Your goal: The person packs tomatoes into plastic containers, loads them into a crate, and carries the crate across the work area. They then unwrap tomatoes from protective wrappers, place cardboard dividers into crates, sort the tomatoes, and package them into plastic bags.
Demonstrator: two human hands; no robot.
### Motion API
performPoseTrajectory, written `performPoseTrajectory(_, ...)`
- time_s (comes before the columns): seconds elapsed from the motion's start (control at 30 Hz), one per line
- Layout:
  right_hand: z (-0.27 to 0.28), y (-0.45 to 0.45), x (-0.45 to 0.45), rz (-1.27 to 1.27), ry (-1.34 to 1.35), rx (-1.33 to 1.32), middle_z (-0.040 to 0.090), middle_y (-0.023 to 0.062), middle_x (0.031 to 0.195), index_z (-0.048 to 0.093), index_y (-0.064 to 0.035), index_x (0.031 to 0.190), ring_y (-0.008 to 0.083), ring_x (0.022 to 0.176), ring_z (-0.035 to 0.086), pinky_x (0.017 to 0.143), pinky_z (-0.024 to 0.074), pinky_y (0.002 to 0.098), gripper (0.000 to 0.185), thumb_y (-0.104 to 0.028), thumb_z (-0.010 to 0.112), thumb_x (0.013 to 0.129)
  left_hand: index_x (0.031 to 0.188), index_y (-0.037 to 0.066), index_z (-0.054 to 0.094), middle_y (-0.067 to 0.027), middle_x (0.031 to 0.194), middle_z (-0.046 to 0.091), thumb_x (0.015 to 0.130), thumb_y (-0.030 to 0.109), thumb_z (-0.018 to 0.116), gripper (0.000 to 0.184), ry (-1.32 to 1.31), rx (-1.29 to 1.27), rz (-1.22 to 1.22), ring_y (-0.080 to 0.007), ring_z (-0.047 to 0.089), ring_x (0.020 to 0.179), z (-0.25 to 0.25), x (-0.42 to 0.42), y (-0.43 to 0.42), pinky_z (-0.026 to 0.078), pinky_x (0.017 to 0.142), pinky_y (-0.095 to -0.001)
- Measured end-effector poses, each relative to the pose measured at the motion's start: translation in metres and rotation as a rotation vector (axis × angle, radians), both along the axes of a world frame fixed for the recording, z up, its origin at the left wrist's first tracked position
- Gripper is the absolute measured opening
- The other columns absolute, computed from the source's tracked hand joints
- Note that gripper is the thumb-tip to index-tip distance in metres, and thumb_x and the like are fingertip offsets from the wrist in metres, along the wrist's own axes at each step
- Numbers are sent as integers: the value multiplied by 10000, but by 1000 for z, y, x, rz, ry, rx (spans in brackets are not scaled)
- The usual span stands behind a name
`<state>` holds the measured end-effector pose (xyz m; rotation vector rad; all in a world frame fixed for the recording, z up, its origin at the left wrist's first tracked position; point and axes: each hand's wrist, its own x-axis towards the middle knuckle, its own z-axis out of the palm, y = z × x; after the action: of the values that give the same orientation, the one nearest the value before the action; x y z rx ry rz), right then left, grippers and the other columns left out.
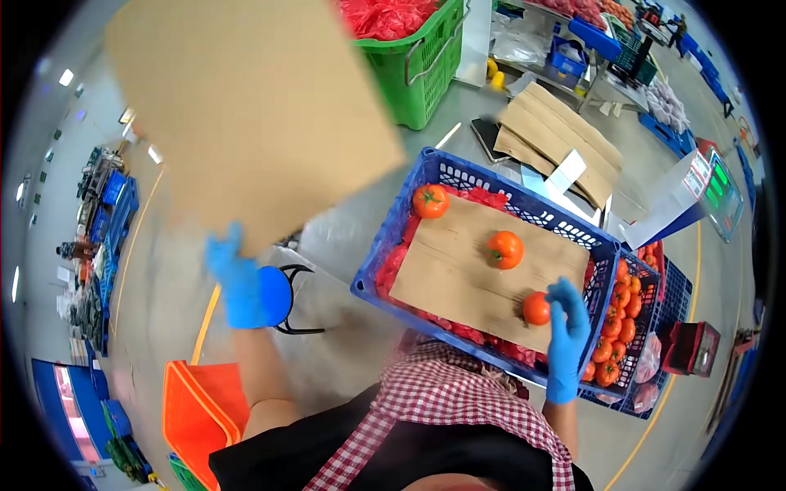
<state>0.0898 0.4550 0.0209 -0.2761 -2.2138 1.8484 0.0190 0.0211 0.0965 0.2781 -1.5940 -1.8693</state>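
My left hand [237,278], in a blue glove, grips the lower corner of a large brown cardboard sheet [254,106], blurred and raised at the upper left. In front of me stands a blue crate [491,353] with red netting round a cardboard layer [458,266]. Three tomatoes lie on top: one in the far left corner [431,201], one near the middle [505,250] and one at the right [536,308]. My right hand [567,327], also gloved, is beside that right tomato, fingers curved and apart, holding nothing.
More tomatoes fill a dark crate [620,315] at the right. A green basket [422,74] of red netting stands behind. Folded cardboard [565,135] and a black phone-like object [489,139] lie beyond the crate. Left are a blue stool [275,296] and an orange bin [201,409].
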Motion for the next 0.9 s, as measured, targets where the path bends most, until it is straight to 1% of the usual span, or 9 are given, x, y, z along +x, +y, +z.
performPoseTrajectory(0.1, 27, 24, -12, -66, 122, -147, 476, 154, 1243, 333, -19, 1345, 203, 1134, 469, 967, 364, 332, 491, -87, 491, 886, 1198, -20, 489, -95, 1135, 564, 845, 63, 549, 368, -168, 77, -424, -185, 551, 1004, -16, -3, 111, 443, 857, -314)
performPoseTrajectory(0.2, 37, 102, 10, -301, 48, -348, 449, 144, 1272, 290, -26, 1364, 214, 1177, 422, 1010, 299, 310, 545, -157, 520, 888, 1115, -15, 559, -64, 1046, 610, 845, 87, 586, 290, -338, 83, -843, -128, 556, 924, -45, 40, 274, 448, 836, -296)
performPoseTrajectory(0.3, 12, 192, 59, -526, 18, -265, 542, 99, 1160, 464, 9, 1250, 153, 1044, 501, 926, 365, 272, 427, -161, 559, 870, 1122, -23, 548, -77, 1076, 600, 856, 83, 576, 288, -392, -12, -1089, -155, 562, 967, -55, 85, 360, 443, 860, -299)
performPoseTrajectory(0.37, -15, 264, 105, -585, 49, -175, 587, 70, 1084, 545, 25, 1163, 130, 981, 524, 875, 389, 251, 365, -170, 583, 857, 1264, -11, 430, -102, 1193, 533, 860, 86, 565, 437, -456, -133, -1419, -171, 517, 1065, -52, 90, 399, 422, 904, -306)
performPoseTrajectory(0.43, -58, 344, 162, -828, -29, -200, 581, 61, 1106, 526, 34, 1179, 134, 1011, 517, 878, 397, 258, 387, -154, 591, 847, 1327, 0, 356, -109, 1249, 489, 860, 79, 556, 514, -431, -224, -1512, -175, 489, 1107, -48, 95, 426, 406, 927, -304)
performPoseTrajectory(0.47, -79, 379, 188, -890, -26, -247, 570, 69, 1133, 506, 29, 1201, 146, 1027, 518, 888, 399, 269, 398, -166, 569, 859, 1367, 20, 293, -113, 1295, 447, 862, 62, 534, 561, -482, -275, -1523, -181, 471, 1136, -43, 91, 430, 392, 946, -300)
performPoseTrajectory(0.67, -205, 486, 301, -867, -151, -583, 553, 92, 1176, 471, 27, 1237, 188, 1043, 529, 904, 408, 308, 440, -252, 500, 899, 1215, -15, 497, -120, 1138, 571, 882, 32, 475, 337, -583, -207, -1133, -184, 558, 1027, -60, 104, 423, 430, 912, -303)
performPoseTrajectory(0.77, -281, 507, 296, -837, -324, -128, 593, 76, 1075, 539, 27, 1153, 158, 936, 549, 831, 443, 282, 397, -224, 598, 851, 1170, -20, 532, -123, 1112, 585, 886, 65, 487, 300, -644, -171, -934, -192, 570, 1011, -66, 119, 407, 442, 901, -311)
performPoseTrajectory(0.9, -337, 500, 241, -711, -413, 142, 628, 88, 990, 550, 48, 1128, 156, 856, 571, 773, 458, 275, 406, -211, 619, 824, 1158, -11, 543, -121, 1103, 592, 888, 101, 505, 294, -689, -100, -795, -198, 572, 1013, -78, 137, 394, 449, 893, -313)
